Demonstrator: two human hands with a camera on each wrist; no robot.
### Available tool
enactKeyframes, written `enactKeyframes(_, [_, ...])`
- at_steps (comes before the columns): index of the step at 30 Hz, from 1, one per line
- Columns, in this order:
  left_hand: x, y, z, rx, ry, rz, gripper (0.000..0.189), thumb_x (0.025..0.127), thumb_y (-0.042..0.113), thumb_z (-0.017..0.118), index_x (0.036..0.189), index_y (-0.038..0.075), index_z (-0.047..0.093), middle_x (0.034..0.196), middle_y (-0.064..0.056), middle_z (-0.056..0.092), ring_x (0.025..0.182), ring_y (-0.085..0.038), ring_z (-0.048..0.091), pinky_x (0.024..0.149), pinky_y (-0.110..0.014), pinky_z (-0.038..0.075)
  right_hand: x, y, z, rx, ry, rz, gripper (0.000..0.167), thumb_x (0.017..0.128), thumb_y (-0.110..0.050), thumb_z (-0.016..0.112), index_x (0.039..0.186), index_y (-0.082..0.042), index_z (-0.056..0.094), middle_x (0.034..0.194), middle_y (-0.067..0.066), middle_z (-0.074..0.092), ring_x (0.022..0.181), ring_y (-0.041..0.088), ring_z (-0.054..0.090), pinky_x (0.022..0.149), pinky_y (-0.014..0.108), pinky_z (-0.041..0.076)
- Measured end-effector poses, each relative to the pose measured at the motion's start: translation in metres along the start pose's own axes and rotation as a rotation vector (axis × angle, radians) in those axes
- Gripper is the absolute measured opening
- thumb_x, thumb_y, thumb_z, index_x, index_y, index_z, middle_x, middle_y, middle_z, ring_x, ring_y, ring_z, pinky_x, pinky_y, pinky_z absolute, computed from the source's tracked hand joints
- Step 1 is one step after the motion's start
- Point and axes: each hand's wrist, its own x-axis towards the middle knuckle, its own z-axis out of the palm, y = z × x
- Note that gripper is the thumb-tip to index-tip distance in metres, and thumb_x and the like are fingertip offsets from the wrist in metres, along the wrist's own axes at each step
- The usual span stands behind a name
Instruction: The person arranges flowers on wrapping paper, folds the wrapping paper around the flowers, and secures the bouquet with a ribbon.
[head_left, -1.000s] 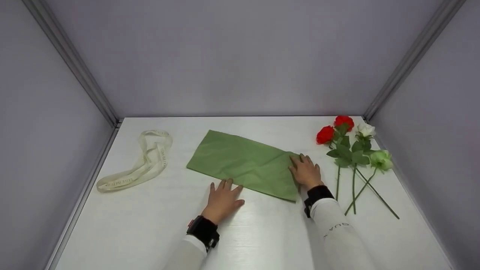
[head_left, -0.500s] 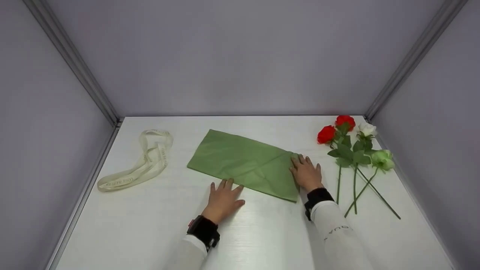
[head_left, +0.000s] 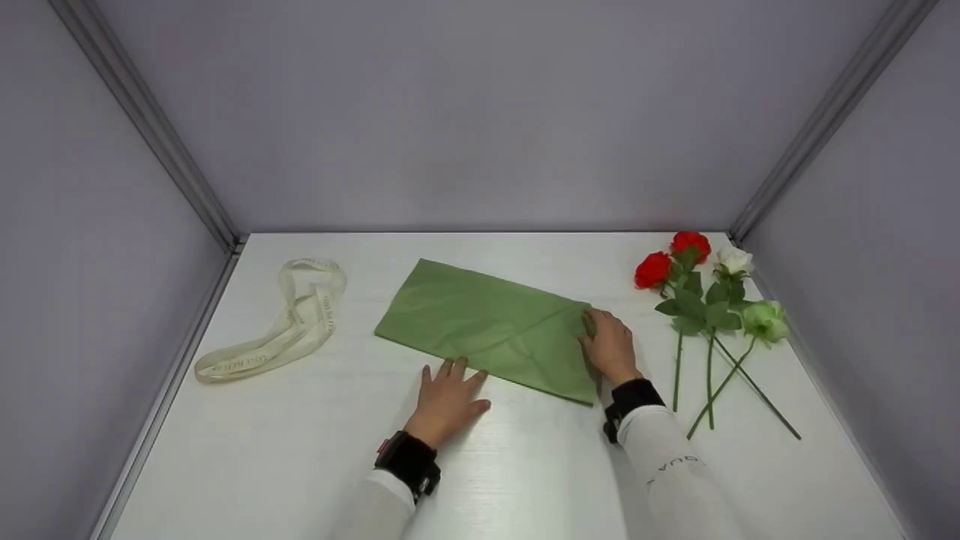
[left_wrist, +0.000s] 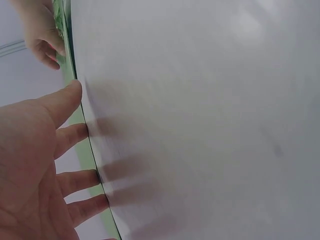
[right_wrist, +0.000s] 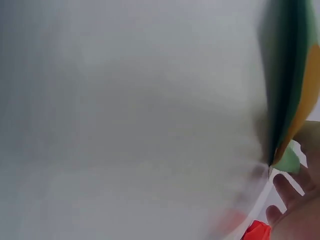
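A folded sheet of green wrapping paper (head_left: 480, 315) lies slanted across the middle of the table, with light creases. At its right end, my right hand (head_left: 611, 346) pinches the upper right corner between thumb and curled fingers. The right wrist view shows that green corner (right_wrist: 288, 161) between thumb and finger, with an orange layer (right_wrist: 305, 100) alongside it. My left hand (head_left: 444, 401) lies palm down at the near edge, its spread fingertips resting on the paper's border. In the left wrist view, the fingers (left_wrist: 82, 180) are straight along that edge.
A looped cream ribbon (head_left: 300, 322) with printed lettering lies on the left. On the right are two red roses (head_left: 652, 270), a white rose (head_left: 733, 260) and a pale green flower (head_left: 763, 321), their stems crossing toward the front. Grey walls enclose the white table (head_left: 262, 450).
My right hand has gone from lying flat on the paper's right end to curling its fingers round the corner, which lifts slightly. The left hand has stayed in place.
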Motion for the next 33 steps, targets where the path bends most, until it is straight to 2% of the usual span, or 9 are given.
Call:
enactKeyframes(6, [0.0,0.002,-0.002,-0.008,-0.021,0.0,0.056,0.094,0.052,0.059,0.142,0.023,0.055,0.146,-0.017,0.042,0.136,-0.038,0.035,0.105,-0.067,0.025,0.006,-0.009,-0.008,0.338,0.123,0.145,0.044,0.087,0.011,0.059,0.13,0.007,0.055,0.125,0.025,0.057,0.109,0.037,0.057,0.091,0.046,0.047])
enactKeyframes(12, [0.002,0.0,-0.008,-0.054,-0.013,0.022,0.052,0.095,0.05,0.058,0.139,0.022,0.057,0.144,-0.017,0.044,0.134,-0.038,0.038,0.105,-0.067,0.025,0.01,-0.025,-0.025,0.506,0.217,0.309,0.065,0.087,0.005,0.061,0.146,0.007,0.035,0.136,0.025,0.046,0.11,0.036,0.057,0.088,0.043,0.048])
enactKeyframes(16, [0.004,-0.004,-0.01,-0.118,0.023,0.034,0.046,0.095,0.047,0.06,0.132,0.019,0.063,0.141,-0.017,0.048,0.13,-0.038,0.042,0.102,-0.066,0.029,0.005,-0.039,-0.034,0.554,0.255,0.315,0.046,0.088,-0.002,0.067,0.13,0.011,0.055,0.12,0.025,0.06,0.103,0.032,0.06,0.084,0.037,0.049])
enactKeyframes(18, [0.006,-0.008,-0.011,-0.144,0.034,0.026,0.044,0.096,0.046,0.06,0.129,0.017,0.065,0.139,-0.017,0.049,0.129,-0.038,0.044,0.102,-0.064,0.032,0.001,-0.047,-0.038,0.572,0.287,0.269,0.029,0.088,-0.003,0.07,0.114,0.009,0.066,0.105,0.023,0.066,0.094,0.029,0.061,0.079,0.031,0.048])
enactKeyframes(20, [0.008,-0.011,-0.011,-0.161,0.047,0.014,0.044,0.096,0.046,0.06,0.127,0.015,0.065,0.139,-0.017,0.049,0.127,-0.037,0.047,0.1,-0.061,0.034,-0.004,-0.056,-0.042,0.594,0.333,0.195,0.019,0.087,-0.002,0.072,0.102,0.009,0.07,0.095,0.02,0.068,0.087,0.026,0.06,0.074,0.027,0.047])
enactKeyframes(24, [0.011,-0.019,-0.015,-0.189,0.076,-0.005,0.045,0.096,0.042,0.061,0.129,0.012,0.063,0.136,-0.019,0.05,0.122,-0.038,0.052,0.098,-0.058,0.038,-0.015,-0.075,-0.049,0.673,0.403,0.017,0.011,0.085,0.002,0.074,0.095,0.007,0.071,0.088,0.016,0.067,0.081,0.019,0.058,0.072,0.021,0.046])
enactKeyframes(27, [0.011,-0.025,-0.023,-0.206,0.131,-0.009,0.044,0.097,0.037,0.061,0.131,0.008,0.06,0.134,-0.021,0.051,0.12,-0.039,0.053,0.096,-0.058,0.04,-0.024,-0.089,-0.054,0.69,0.443,-0.15,0.009,0.084,0.008,0.073,0.092,0.007,0.071,0.087,0.016,0.068,0.08,0.018,0.057,0.073,0.019,0.045])
enactKeyframes(30, [0.01,-0.03,-0.041,-0.243,0.243,-0.024,0.045,0.099,0.03,0.059,0.136,0.005,0.055,0.137,-0.024,0.048,0.123,-0.04,0.05,0.098,-0.057,0.04,-0.032,-0.102,-0.055,0.666,0.489,-0.369,0.013,0.079,0.018,0.071,0.088,0.008,0.071,0.088,0.018,0.068,0.08,0.023,0.06,0.075,0.018,0.047])
enactKeyframes(33, [0.009,-0.034,-0.069,-0.312,0.391,0.003,0.049,0.099,0.022,0.061,0.143,0.005,0.048,0.144,-0.024,0.042,0.128,-0.04,0.045,0.1,-0.055,0.039,-0.039,-0.113,-0.055,0.648,0.517,-0.602,0.021,0.074,0.026,0.068,0.084,0.008,0.071,0.088,0.022,0.067,0.078,0.03,0.063,0.076,0.017,0.049])
